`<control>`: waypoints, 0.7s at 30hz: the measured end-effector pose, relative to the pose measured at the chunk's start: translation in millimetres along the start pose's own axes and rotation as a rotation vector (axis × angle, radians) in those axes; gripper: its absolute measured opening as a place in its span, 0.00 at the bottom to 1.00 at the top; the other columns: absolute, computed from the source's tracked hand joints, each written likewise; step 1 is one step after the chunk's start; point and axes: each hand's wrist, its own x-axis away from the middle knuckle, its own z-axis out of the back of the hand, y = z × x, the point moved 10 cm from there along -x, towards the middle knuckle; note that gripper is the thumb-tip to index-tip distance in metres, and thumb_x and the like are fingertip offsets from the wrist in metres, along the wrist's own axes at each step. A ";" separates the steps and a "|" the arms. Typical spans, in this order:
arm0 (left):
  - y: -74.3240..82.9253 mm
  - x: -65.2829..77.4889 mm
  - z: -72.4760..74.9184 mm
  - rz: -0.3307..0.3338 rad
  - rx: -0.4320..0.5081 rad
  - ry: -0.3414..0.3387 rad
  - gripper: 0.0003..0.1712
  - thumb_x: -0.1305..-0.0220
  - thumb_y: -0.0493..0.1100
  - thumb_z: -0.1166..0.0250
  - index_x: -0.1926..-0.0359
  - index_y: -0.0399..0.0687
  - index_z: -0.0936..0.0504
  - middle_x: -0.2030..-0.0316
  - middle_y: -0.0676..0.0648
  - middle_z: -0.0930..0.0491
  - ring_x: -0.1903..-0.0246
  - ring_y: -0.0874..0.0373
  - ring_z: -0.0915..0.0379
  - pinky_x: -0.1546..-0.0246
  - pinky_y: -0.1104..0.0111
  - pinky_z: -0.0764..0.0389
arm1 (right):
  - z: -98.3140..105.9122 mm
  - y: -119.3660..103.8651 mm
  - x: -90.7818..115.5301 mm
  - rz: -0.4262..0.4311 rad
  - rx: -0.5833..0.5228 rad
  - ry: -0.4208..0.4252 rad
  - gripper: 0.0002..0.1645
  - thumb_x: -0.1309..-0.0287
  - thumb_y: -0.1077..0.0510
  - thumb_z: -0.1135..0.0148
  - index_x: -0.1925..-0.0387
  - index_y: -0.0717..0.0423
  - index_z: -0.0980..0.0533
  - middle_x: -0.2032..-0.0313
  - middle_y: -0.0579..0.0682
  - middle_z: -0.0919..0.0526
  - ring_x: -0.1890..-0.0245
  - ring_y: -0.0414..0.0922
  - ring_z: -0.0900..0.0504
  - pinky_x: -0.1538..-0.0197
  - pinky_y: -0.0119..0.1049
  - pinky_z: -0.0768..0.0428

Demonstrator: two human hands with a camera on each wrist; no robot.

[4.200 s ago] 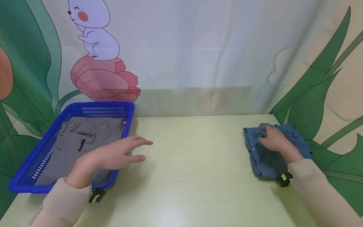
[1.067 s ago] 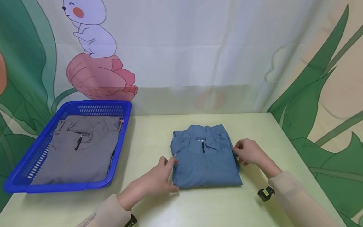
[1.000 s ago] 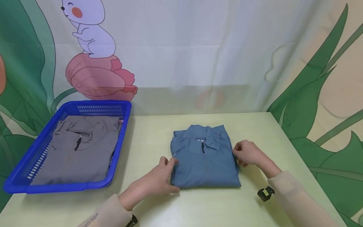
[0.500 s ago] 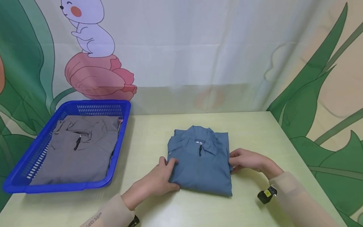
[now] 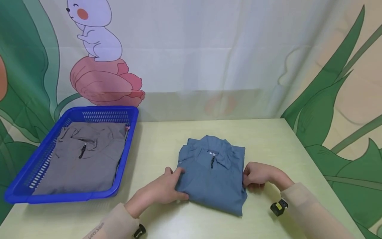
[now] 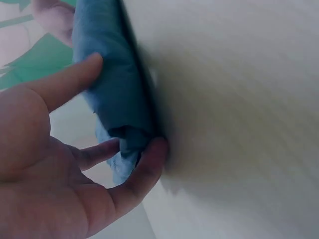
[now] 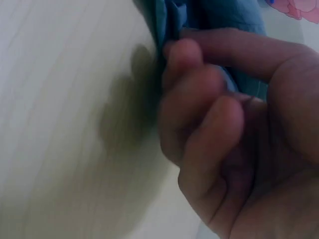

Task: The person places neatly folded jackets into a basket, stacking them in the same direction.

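A folded blue pullover [image 5: 209, 182] with a half zip and a black zipper pull [image 5: 212, 162] lies at the middle of the table, slightly turned. At its left edge and near-left corner, my left hand [image 5: 161, 189] grips the cloth between thumb and fingers. In the left wrist view the thumb lies on the fold, and a fingertip [image 6: 155, 149] sits low by the tabletop. My right hand [image 5: 259, 174] pinches the right edge between thumb and index finger; its other fingers [image 7: 199, 139] are curled in the right wrist view.
A blue plastic basket [image 5: 126, 152] stands at the left of the pale table [image 5: 167, 136], with a folded grey pullover [image 5: 80, 172] inside. Behind hangs a printed curtain [image 5: 191, 59] with an animal and plants.
The blue pullover has come from the table's right end to the middle, and my left hand from beside the basket to it. Lately its right side has swung nearer, along with my right hand.
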 end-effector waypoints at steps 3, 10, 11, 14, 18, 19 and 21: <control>-3.0 -2.3 4.4 0.020 0.013 -0.007 0.50 0.39 0.63 0.27 0.27 0.42 0.37 0.43 0.30 0.32 0.47 0.43 0.26 0.45 0.49 0.24 | 6.4 2.8 5.3 -0.046 -0.013 0.034 0.11 0.41 0.63 0.36 0.78 0.62 0.19 0.81 0.52 0.18 0.83 0.44 0.19 0.79 0.36 0.19; -8.4 -14.4 26.4 0.026 0.095 0.112 0.37 0.26 0.53 0.39 0.30 0.32 0.37 0.57 0.36 0.23 0.57 0.47 0.24 0.53 0.52 0.22 | 25.0 6.3 15.2 -0.083 -0.096 0.099 0.21 0.30 0.49 0.38 0.65 0.65 0.16 0.70 0.56 0.13 0.70 0.51 0.12 0.69 0.44 0.14; -9.7 -16.9 28.6 0.029 0.114 0.122 0.34 0.25 0.50 0.40 0.31 0.31 0.38 0.61 0.38 0.23 0.61 0.48 0.24 0.56 0.53 0.22 | 25.4 6.6 15.4 -0.082 -0.128 0.102 0.23 0.29 0.47 0.38 0.62 0.65 0.16 0.69 0.57 0.13 0.69 0.52 0.12 0.69 0.44 0.13; -15.8 -24.8 32.8 0.062 0.170 0.144 0.30 0.24 0.45 0.43 0.32 0.31 0.38 0.67 0.42 0.24 0.68 0.51 0.26 0.60 0.56 0.23 | 24.1 6.4 14.5 -0.063 -0.218 0.113 0.29 0.26 0.41 0.43 0.57 0.67 0.17 0.66 0.58 0.13 0.66 0.53 0.12 0.67 0.45 0.13; -24.3 -33.7 33.5 0.125 0.242 0.150 0.28 0.23 0.45 0.44 0.33 0.30 0.36 0.65 0.42 0.23 0.73 0.52 0.24 0.61 0.59 0.24 | 20.5 5.8 11.6 -0.055 -0.312 0.144 0.37 0.27 0.34 0.46 0.57 0.68 0.18 0.65 0.58 0.13 0.65 0.54 0.13 0.66 0.47 0.13; -25.7 -35.8 32.7 0.140 0.258 0.146 0.28 0.23 0.45 0.44 0.33 0.29 0.35 0.66 0.42 0.23 0.75 0.51 0.23 0.62 0.60 0.23 | 19.8 5.4 10.8 -0.057 -0.317 0.156 0.37 0.28 0.33 0.45 0.58 0.67 0.18 0.66 0.57 0.14 0.65 0.53 0.13 0.65 0.47 0.13; -25.6 -39.0 31.7 0.151 0.278 0.134 0.28 0.23 0.45 0.43 0.33 0.27 0.35 0.67 0.40 0.22 0.77 0.48 0.21 0.63 0.61 0.21 | 18.4 4.5 9.1 -0.054 -0.313 0.181 0.35 0.30 0.34 0.41 0.59 0.65 0.18 0.67 0.56 0.16 0.67 0.52 0.15 0.65 0.46 0.13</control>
